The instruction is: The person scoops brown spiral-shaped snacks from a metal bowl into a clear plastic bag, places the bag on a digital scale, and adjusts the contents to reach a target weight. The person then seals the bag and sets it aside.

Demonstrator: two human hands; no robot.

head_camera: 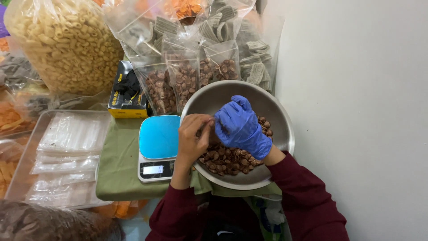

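A steel bowl [276, 117] holds a heap of small brown round snacks [227, 160]. My bare left hand [191, 139] hovers over the bowl's left rim, its fingertips pinched on what looks like a small clear bag that is hard to make out. My right hand [240, 127], in a blue glove, is directly beside it over the snacks. Its fingers curl down toward my left fingertips, and its palm is hidden. The two hands touch or nearly touch.
A blue-topped kitchen scale [158, 147] sits on a green cloth [118, 172] left of the bowl. A tray of empty clear bags [67, 151] lies further left. Filled snack bags [183, 80], a big bag of pale tubes [62, 42] and a black-yellow glove box [127, 96] stand behind. A white wall [356, 111] is on the right.
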